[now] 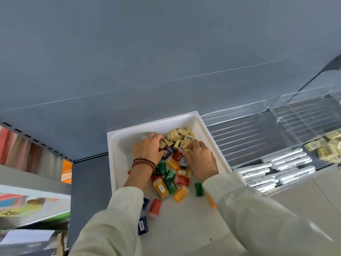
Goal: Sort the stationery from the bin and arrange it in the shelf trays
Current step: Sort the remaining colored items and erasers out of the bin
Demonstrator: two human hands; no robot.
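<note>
In the bin [120, 145], my right hand [201, 158] pinches yellow erasers [181, 134] at twelve o'clock, left hand [149, 147] cupped alongside, grip unclear; I should scoop only yellows.

Both forearms, in pale sleeves, rise from the lower edge toward frame centre. The left hand [149, 146], beaded bracelets [144, 163] at its wrist, curls its fingers downward, grasp hidden. The right hand [202, 157] pinches yellow erasers [189, 152].
</note>
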